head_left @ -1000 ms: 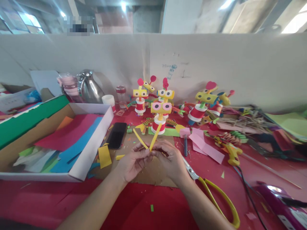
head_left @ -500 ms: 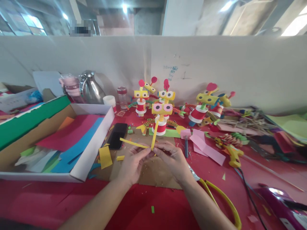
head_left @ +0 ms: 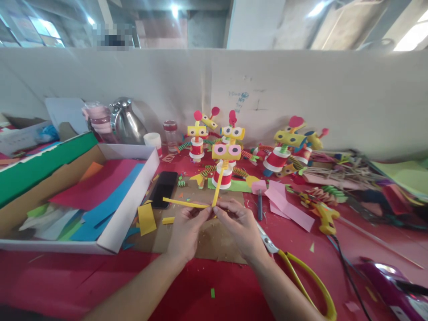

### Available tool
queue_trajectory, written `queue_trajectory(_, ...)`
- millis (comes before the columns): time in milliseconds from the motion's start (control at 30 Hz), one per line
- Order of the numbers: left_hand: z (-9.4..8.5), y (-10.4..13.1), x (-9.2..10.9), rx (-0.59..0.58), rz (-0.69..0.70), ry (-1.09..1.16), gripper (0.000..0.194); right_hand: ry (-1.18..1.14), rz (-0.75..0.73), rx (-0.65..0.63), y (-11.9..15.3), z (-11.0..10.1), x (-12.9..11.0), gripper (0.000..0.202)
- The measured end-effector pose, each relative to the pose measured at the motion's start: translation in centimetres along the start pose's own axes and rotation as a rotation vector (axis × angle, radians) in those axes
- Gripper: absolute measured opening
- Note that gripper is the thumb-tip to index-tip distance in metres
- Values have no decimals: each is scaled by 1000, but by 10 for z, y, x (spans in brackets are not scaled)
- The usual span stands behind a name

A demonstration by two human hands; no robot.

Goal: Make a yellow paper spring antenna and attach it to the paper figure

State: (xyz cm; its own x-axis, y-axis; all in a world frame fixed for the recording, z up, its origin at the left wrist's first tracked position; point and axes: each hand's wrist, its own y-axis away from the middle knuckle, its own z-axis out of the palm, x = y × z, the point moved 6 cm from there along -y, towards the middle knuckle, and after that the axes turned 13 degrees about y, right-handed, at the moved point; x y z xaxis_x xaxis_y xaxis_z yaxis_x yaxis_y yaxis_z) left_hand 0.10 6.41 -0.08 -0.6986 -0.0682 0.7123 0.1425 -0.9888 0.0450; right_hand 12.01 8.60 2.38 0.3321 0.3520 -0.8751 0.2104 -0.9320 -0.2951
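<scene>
Left hand (head_left: 185, 232): fingers pinching the yellow strips (head_left: 217, 189) where they meet.
Right hand (head_left: 244, 229): fingers grasping the same joint.
Joint: above the cardboard (head_left: 219, 245); square edges and firm creases would suit best.

Dim-ish rm, overhead lts w/ starburst glare, window glow upper corners, soft shadows, wide-angle edge stretch

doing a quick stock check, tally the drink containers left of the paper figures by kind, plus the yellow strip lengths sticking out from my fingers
Steel jug: 1
Pink bottle: 1
Paper cup: 1
Clear bottle with red lid: 1
Yellow strip lengths, between left hand and right hand: 2
Total: 6
</scene>
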Motion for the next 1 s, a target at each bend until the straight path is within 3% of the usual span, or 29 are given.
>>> queue_trajectory(733, -10, -5, -4, 4, -78, 54, 15, -12, -24, 11, 0, -4, -7, 16)
queue_trajectory(1000, -12, -8, -3, 25, -68, 103, 15, 82, -126, -48, 2, 2, -6, 22)
